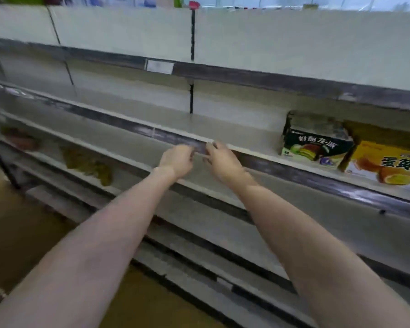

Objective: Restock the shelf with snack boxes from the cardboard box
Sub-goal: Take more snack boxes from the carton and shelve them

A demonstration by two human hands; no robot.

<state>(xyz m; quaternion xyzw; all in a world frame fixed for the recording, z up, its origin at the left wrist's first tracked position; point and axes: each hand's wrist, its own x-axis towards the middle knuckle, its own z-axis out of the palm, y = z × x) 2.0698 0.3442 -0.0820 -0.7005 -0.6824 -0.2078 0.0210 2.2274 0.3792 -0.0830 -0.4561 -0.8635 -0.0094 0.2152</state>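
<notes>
At the shelf's front price rail (175, 138), left hand (175, 162) and right hand (223, 162) with fingers curled, maybe pinching the strip; cannot tell for sure. Better to keep both grips light and level, well apart from the green snack box (317, 147)

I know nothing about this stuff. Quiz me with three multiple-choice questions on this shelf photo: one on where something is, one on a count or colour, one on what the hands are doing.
1. Where is the green snack box?
A. right part of the shelf the hands reach
B. on the floor
C. top shelf

2. How many snack boxes show on that shelf?
A. none
B. two
C. five

3. What do the left hand and right hand carry?
A. a snack box each
B. one box together
C. no box

Answers: 1 A, it stands beside the yellow snack box; 2 B, one green, one yellow; 3 C, both hands are at the shelf edge strip with no box in them.
</notes>
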